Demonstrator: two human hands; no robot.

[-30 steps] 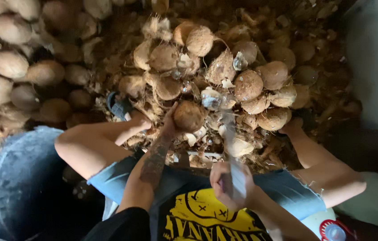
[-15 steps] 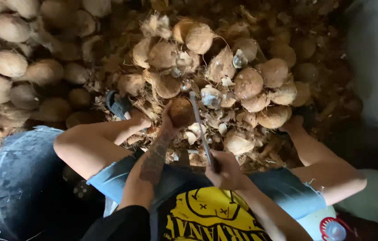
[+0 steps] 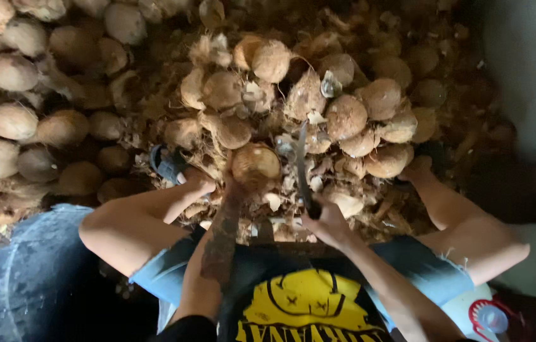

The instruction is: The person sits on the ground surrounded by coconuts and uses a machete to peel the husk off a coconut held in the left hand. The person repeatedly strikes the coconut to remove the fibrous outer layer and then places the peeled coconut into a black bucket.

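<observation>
A: Start at the left of the frame. What lies there?

B: A heap of husked coconuts (image 3: 14, 120) fills the upper left, and a dark round tub (image 3: 33, 278) sits at the lower left, cut off by the frame's edge.

A: And the hands?

B: The left hand (image 3: 233, 187) is at the centre, reaching up to a single coconut (image 3: 255, 163) and touching its lower side. The fingers are hidden under the coconut and husk, so I cannot tell how they close. Just right of it, the right hand (image 3: 325, 218) is curled tight round the handle of a long blade (image 3: 301, 161), which points toward the top of the frame, its edge just beside the coconut.

A: What surrounds them?

B: A second pile of coconuts (image 3: 344, 117) lies just above, among loose husk scraps (image 3: 293, 190) on the floor.

A: Anything hard to make out?

B: The blade's tip blurs into the husk. The right edge is dim and shadowed. A white container with a red lid (image 3: 483, 313) is cut off at the lower right.
</observation>
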